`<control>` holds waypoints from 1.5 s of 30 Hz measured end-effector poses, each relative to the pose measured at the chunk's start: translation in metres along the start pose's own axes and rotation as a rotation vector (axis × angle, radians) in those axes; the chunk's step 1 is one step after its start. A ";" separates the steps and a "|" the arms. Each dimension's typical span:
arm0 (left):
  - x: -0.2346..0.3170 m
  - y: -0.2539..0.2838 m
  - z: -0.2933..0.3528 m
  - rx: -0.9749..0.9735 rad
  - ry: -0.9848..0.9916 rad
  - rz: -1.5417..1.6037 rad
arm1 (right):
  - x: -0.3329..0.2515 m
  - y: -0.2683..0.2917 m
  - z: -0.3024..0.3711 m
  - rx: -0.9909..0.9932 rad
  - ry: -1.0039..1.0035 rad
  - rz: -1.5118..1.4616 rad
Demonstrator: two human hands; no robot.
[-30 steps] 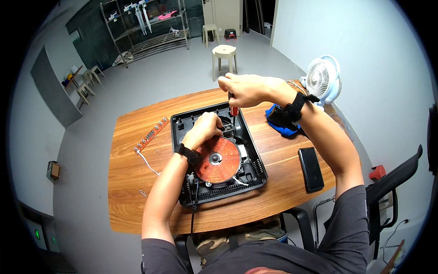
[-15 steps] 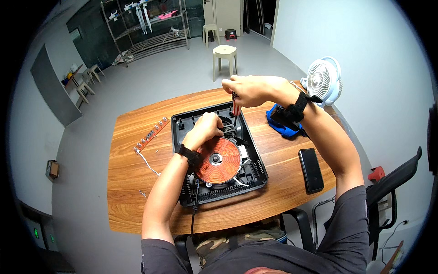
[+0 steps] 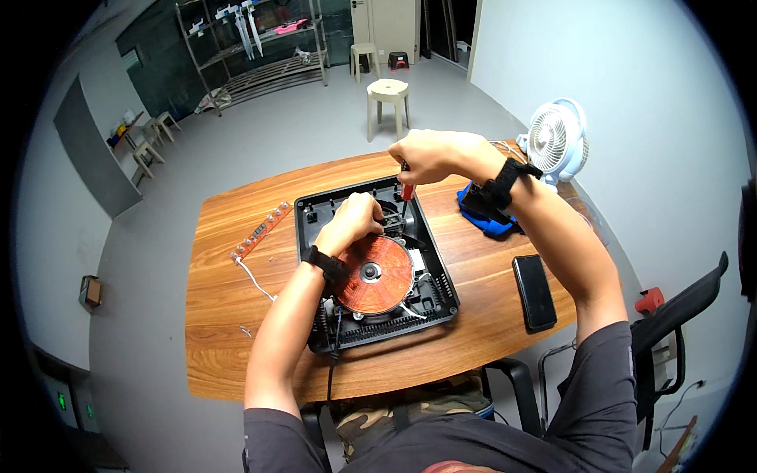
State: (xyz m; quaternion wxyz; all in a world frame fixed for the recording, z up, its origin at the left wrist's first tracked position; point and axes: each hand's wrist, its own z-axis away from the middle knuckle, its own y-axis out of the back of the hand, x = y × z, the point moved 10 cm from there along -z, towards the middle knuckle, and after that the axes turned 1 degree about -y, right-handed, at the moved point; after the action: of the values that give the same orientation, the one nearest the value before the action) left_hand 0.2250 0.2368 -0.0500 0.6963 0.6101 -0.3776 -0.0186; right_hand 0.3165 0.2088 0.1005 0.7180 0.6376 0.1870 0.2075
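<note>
An opened induction cooker's black housing (image 3: 376,344) lies on the wooden table, with a round copper coil (image 3: 377,290) inside it. My right hand (image 3: 430,156) is closed around the handle of a screwdriver (image 3: 408,191), held upright with its shaft pointing down into the far right part of the housing. Whether the tip sits in a screw is too small to tell. My left hand (image 3: 352,222) reaches over the coil's far edge, fingers curled against dark parts beside the screwdriver; what they grip is hidden.
Left of the housing lies an orange circuit board strip (image 3: 261,232) with a white cable, and small screws (image 3: 246,332) nearby. To the right are a black phone (image 3: 535,293), a blue cloth item (image 3: 490,225) and a white fan (image 3: 555,140). A black cord (image 3: 331,378) hangs over the near edge.
The housing has shifted slightly to the left. My right hand and the screwdriver have turned a little; my left hand stays at the same spot inside the housing.
</note>
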 end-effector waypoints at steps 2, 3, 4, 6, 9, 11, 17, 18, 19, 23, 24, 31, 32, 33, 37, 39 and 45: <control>-0.002 0.001 0.001 -0.006 0.005 0.001 | 0.001 -0.002 -0.005 -0.032 -0.022 -0.026; -0.001 0.001 0.001 -0.008 -0.008 -0.009 | 0.001 -0.004 -0.007 -0.048 -0.032 -0.039; 0.001 0.001 0.000 -0.008 -0.020 -0.016 | 0.003 -0.006 -0.009 -0.065 -0.053 -0.031; 0.006 0.002 0.001 0.007 -0.060 -0.026 | 0.005 -0.009 -0.014 -0.097 -0.091 -0.015; 0.006 0.006 0.005 0.026 -0.090 -0.060 | -0.002 -0.007 -0.017 -0.096 -0.065 -0.020; 0.001 0.002 0.003 0.026 -0.107 -0.105 | -0.002 -0.006 -0.019 -0.052 -0.071 -0.027; 0.008 0.004 0.015 0.025 -0.097 -0.022 | -0.007 0.001 -0.011 0.014 -0.034 0.012; 0.008 0.010 0.021 0.018 -0.103 0.005 | -0.009 0.002 -0.011 0.032 -0.026 0.019; 0.008 0.013 0.025 0.002 -0.115 0.030 | -0.013 0.004 -0.010 0.050 -0.028 0.018; -0.014 0.052 0.048 0.113 -0.186 0.068 | -0.014 0.002 -0.012 -0.020 -0.119 0.032; -0.026 0.065 0.058 0.146 -0.186 0.034 | -0.014 0.002 -0.014 -0.003 -0.104 0.012; -0.173 0.106 0.149 0.183 0.213 -0.229 | -0.012 0.003 -0.016 -0.011 -0.093 -0.040; -0.179 0.101 0.153 0.150 0.262 -0.247 | -0.009 0.004 -0.012 -0.016 -0.110 -0.053; -0.185 0.095 0.157 0.117 0.313 -0.266 | -0.006 0.004 -0.009 -0.020 -0.125 -0.067; -0.204 0.083 0.165 0.058 0.484 -0.241 | -0.003 0.003 -0.009 0.015 -0.091 -0.043; -0.203 0.080 0.165 0.045 0.483 -0.245 | -0.004 0.003 -0.008 0.021 -0.096 -0.049; -0.169 0.079 0.158 0.070 0.404 -0.293 | -0.004 0.002 -0.005 0.043 -0.100 -0.052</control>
State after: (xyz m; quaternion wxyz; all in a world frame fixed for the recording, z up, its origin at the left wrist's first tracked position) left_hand -0.0172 0.2071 -0.0716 0.7259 0.6735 -0.1386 0.0162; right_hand 0.3104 0.2114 0.1014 0.7177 0.6574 0.1716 0.1527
